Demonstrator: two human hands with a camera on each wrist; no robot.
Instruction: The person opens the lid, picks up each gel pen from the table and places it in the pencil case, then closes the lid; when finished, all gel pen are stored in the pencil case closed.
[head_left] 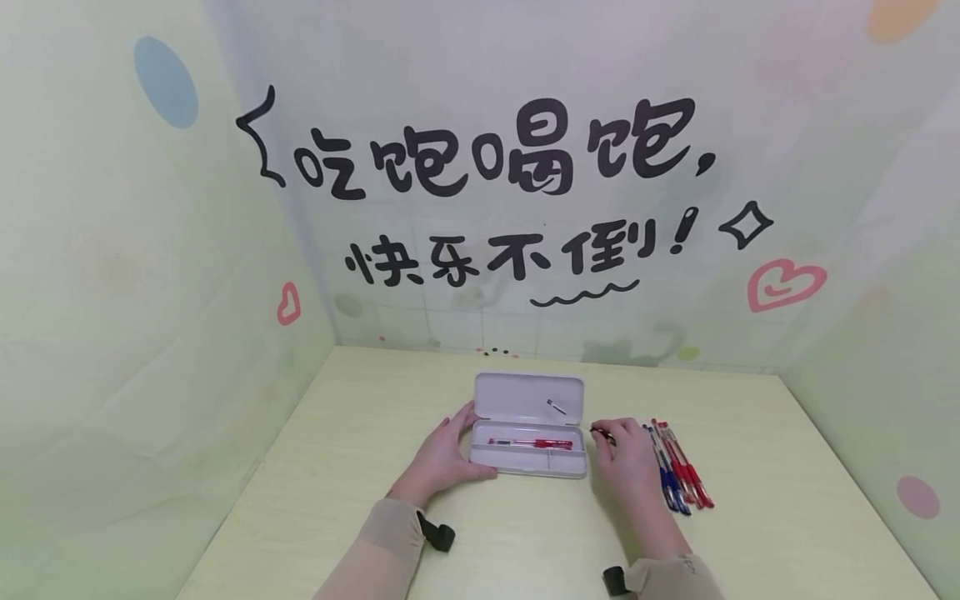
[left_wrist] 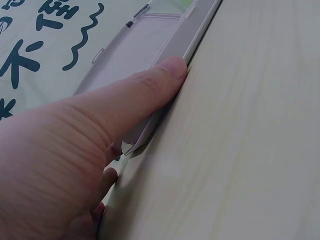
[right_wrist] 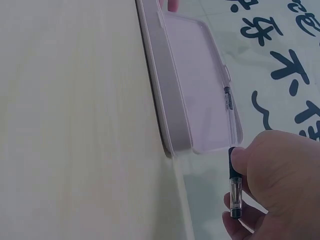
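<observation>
A pale lilac pencil case (head_left: 517, 396) lies with its lid swung back, and a red pen (head_left: 553, 444) rests in its rear compartment. My left hand (head_left: 442, 454) grips the case's left end, the thumb (left_wrist: 165, 75) along the front edge and the other fingers round the end and back. Just off the right end, my right hand (head_left: 626, 454) pinches a clear-barrelled black pen (right_wrist: 231, 117) by its dark grip and cap end. The pen slants across in front of the lid, pointing left, above the table.
Right of my right hand lie several blue pens (head_left: 670, 487) and several red pens (head_left: 692, 479), side by side on the wooden table (head_left: 765, 500). Behind the table stands a printed backdrop (head_left: 465, 333), with side panels at left and right.
</observation>
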